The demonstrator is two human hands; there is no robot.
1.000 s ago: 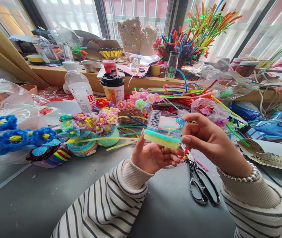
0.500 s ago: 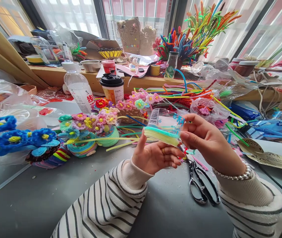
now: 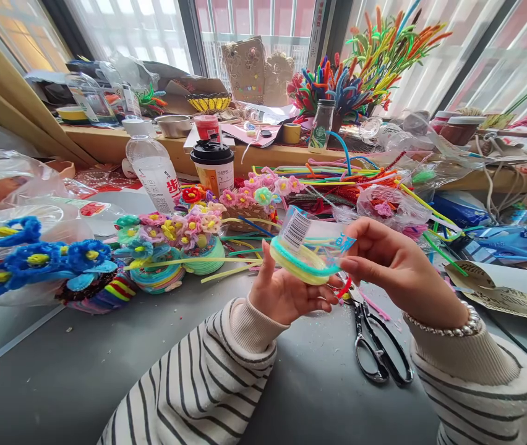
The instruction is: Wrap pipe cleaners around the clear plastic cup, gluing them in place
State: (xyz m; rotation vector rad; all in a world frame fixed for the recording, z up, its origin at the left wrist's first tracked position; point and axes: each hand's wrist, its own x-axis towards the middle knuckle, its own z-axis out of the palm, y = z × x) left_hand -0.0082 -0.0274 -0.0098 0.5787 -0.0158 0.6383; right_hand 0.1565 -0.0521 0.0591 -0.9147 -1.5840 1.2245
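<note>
A clear plastic piece (image 3: 312, 233) with a barcode and blue print carries a rim of turquoise and pale yellow fuzzy strips (image 3: 301, 264). My right hand (image 3: 384, 266) pinches its right end between thumb and fingers. Beneath it, palm up with the fingers apart, my left hand (image 3: 282, 290) supports the yellow underside. A bit of red fuzzy stem (image 3: 344, 288) shows just below the right fingertips. Black-handled scissors (image 3: 377, 346) lie on the grey table (image 3: 175, 371) below my right hand.
Blue fuzzy flowers (image 3: 38, 259) and pink flowers (image 3: 201, 222) stand at the left. Behind are a plastic bottle (image 3: 154, 173), a lidded cup (image 3: 212, 170) and piled coloured stems (image 3: 323, 173). Printed paper (image 3: 509, 290) and a blue package (image 3: 509, 244) lie at the right.
The plastic piece has tilted, so its barcode and the curved turquoise and yellow rim show more. My right hand has shifted slightly right and down; my left hand has barely moved.
</note>
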